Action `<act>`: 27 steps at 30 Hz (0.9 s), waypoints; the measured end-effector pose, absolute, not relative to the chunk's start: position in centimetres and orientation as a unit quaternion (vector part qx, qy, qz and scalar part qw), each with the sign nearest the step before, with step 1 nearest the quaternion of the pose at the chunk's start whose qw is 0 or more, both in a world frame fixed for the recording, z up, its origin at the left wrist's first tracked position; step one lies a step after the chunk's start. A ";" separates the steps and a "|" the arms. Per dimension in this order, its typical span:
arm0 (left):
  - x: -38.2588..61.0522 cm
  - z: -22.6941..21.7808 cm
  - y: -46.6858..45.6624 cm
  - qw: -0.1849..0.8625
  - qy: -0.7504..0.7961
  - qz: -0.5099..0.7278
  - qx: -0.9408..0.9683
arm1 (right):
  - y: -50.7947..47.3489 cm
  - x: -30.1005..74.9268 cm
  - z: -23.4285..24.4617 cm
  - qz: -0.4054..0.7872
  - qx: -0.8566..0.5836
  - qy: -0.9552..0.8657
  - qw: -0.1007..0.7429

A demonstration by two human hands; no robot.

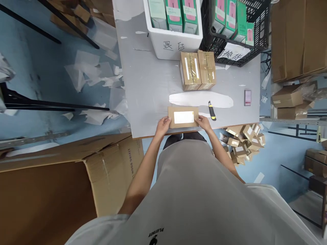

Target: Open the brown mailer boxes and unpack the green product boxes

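Observation:
Between my two hands is a small brown cardboard box (171,119) with a white label on its upper face, near the table's front edge. My left hand (163,126) grips its left end, fingers closed on the edge. At the opposite end, my right hand (203,122) holds the right edge between thumb and fingers. A yellow and black utility knife (212,111) lies just right of the box, partly on a long white paper strip (196,99). Two taped brown boxes (191,72) stand side by side beyond the strip.
At the table's back are a white bin (170,44) and a black crate (245,58), both with green and pink boxes. A phone (247,98) lies at right. Many small parcels (242,144) are heaped on the floor at right; a large open carton (109,180) stands at left.

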State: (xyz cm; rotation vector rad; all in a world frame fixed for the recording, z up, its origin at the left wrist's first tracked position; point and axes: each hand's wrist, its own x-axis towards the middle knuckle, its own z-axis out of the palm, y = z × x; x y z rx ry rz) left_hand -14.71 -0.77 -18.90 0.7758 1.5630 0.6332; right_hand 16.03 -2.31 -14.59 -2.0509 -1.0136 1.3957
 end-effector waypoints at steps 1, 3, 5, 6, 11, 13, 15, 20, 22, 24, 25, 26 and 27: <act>-14.7 -18.9 -0.6 0.601 0.685 0.260 0.319 | -2.1 16.5 -14.6 0.512 -0.746 -0.365 0.220; -14.9 -18.6 0.4 0.587 0.704 0.256 0.307 | -1.1 17.7 -14.6 0.504 -0.755 -0.354 0.224; -15.2 -17.9 2.0 0.547 0.711 0.282 0.341 | 0.7 19.5 -14.5 0.474 -0.775 -0.338 0.246; -15.2 -17.5 3.2 0.527 0.708 0.298 0.364 | 1.9 20.5 -14.5 0.459 -0.784 -0.327 0.259; -12.3 -16.3 11.2 0.523 0.660 0.333 0.424 | 10.6 25.6 -14.8 0.433 -0.795 -0.285 0.316; -9.9 -16.3 14.8 0.531 0.657 0.327 0.423 | 14.1 26.9 -15.0 0.436 -0.784 -0.285 0.337; -7.3 -16.5 18.0 0.536 0.660 0.317 0.420 | 17.1 27.3 -15.3 0.449 -0.778 -0.280 0.339; -2.6 -17.4 22.4 0.550 0.668 0.293 0.407 | 20.3 25.7 -15.9 0.492 -0.759 -0.271 0.329; -2.4 -17.7 22.5 0.549 0.671 0.290 0.406 | 19.9 24.9 -16.1 0.489 -0.746 -0.295 0.343; -3.1 -17.9 21.9 0.540 0.676 0.293 0.407 | 19.1 24.1 -16.4 0.485 -0.737 -0.317 0.348; -3.8 -17.9 21.5 0.534 0.679 0.294 0.408 | 18.6 23.6 -16.6 0.483 -0.734 -0.326 0.348; -4.6 -18.0 20.9 0.528 0.682 0.296 0.411 | 18.1 23.0 -16.7 0.483 -0.732 -0.334 0.346; -5.5 -18.0 20.3 0.522 0.684 0.298 0.414 | 17.6 22.3 -16.8 0.483 -0.730 -0.342 0.343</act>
